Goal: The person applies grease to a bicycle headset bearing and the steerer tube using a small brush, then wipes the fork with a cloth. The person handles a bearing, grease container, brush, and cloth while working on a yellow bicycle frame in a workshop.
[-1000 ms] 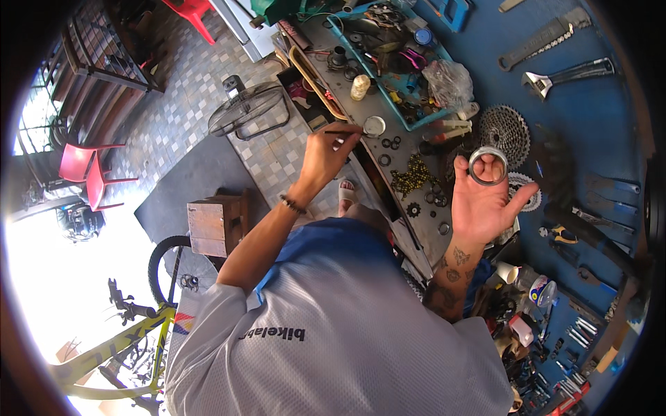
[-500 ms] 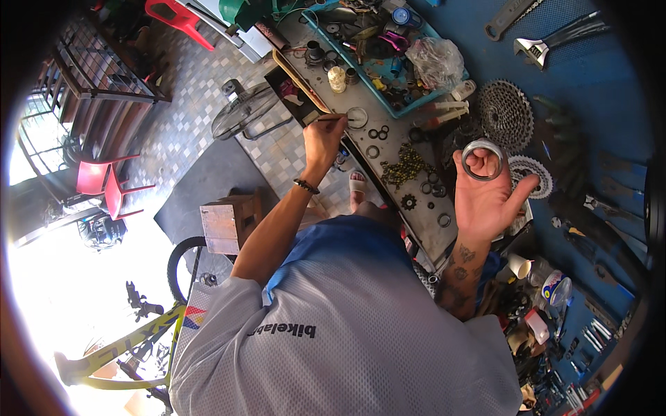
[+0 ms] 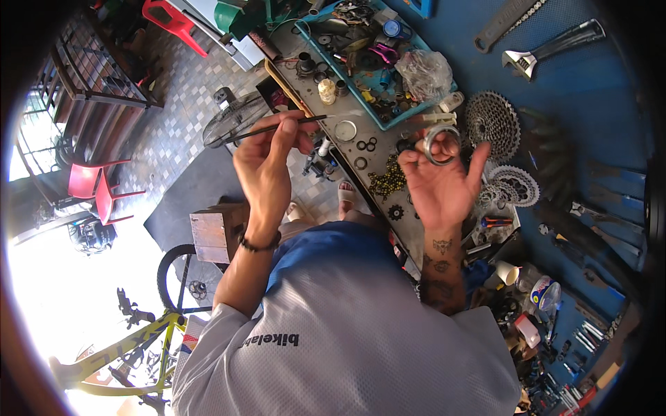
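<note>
Tray [image 3: 383, 125] of parts [image 3: 366, 61] near brush [image 3: 313, 118]

- A bike workshop.
- Near left: a yellow bike [image 3: 121, 348].
- Right of it, a bench [image 3: 411, 232] with a chain [image 3: 387, 183]; at its far end, a parts tray [image 3: 339, 76].
- Far right: a cassette [image 3: 492, 126] and wrenches [image 3: 560, 44].

Two red plastic chairs [image 3: 175, 26], one large silver metal ring [image 3: 428, 154], one dark brush [image 3: 312, 119], one teal rectangular tray [image 3: 378, 125]; near the counter's [image 3: 409, 232] front edge, one round dish [image 3: 345, 131].
</note>
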Tool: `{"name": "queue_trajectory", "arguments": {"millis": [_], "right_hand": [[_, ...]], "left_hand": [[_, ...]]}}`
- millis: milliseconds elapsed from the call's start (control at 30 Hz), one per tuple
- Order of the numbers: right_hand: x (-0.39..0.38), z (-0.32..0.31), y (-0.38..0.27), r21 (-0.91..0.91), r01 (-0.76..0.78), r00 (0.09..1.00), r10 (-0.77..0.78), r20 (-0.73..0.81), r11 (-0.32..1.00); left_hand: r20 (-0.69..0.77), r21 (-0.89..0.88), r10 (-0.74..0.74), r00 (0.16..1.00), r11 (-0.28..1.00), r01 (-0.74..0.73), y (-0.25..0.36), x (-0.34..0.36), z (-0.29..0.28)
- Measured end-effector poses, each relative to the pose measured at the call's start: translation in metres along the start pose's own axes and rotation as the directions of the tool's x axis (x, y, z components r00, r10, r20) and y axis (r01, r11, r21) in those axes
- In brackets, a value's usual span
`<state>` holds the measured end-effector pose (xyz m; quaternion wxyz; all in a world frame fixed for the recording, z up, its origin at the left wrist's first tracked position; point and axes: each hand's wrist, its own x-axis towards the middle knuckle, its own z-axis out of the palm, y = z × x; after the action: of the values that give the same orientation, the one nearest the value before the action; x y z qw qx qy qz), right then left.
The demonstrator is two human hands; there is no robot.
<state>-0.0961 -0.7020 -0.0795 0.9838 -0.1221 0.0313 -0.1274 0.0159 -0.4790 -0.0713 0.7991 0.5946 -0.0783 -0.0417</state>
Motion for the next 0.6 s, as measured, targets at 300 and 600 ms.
{"name": "queue_trajectory", "arguments": {"millis": [300, 600], "right_hand": [[0.021, 0.025, 0.051, 0.113, -0.180, 0.982, 0.172, 0.075, 0.977], [0.029, 0.035, 0.074, 0.108, -0.202, 0.975, 0.189, 0.116, 0.973]], "left_hand": [[0.144, 0.004, 0.257, 0.956, 0.966, -0.260, 0.063, -0.014, 0.008], [0.162, 0.111, 0.213, 0.964, 0.966, -0.232, 0.071, -0.017, -0.024]]}}
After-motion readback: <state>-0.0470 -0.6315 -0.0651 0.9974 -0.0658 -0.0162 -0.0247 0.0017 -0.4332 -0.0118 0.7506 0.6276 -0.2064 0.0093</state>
